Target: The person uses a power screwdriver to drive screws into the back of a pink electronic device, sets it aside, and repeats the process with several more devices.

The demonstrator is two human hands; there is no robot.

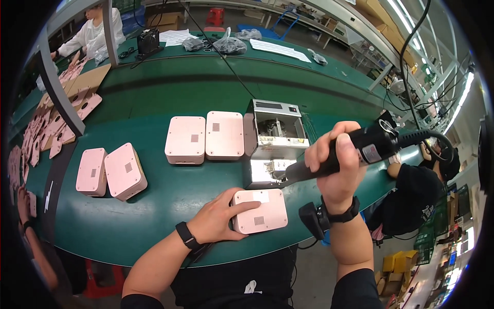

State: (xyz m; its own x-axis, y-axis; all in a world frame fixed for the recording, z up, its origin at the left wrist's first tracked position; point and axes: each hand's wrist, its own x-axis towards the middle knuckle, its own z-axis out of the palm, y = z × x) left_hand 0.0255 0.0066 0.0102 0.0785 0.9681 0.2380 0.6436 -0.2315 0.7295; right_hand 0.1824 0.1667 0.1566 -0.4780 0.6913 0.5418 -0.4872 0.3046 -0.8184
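Note:
My left hand [215, 216] grips the left side of a pink plastic case [272, 212] near the table's front edge. Its index finger lies across the top, by a pale rectangular label. The case has corner holes and a slotted vent. Raised to the right, my right hand [337, 159] is wrapped around a black electric screwdriver [368, 143] with a cord. Its narrow end points down-left at the front outlet of a metal screw feeder [275, 149], just beyond the case. Whether the tip touches the feeder cannot be made out.
Two pink cases [186, 138] stand left of the feeder, and two more [125, 171] sit farther left. Loose pink panels [49, 123] pile up at the far left beside a grey metal post [56, 87]. Co-workers are at left and right. A cable hangs at upper right.

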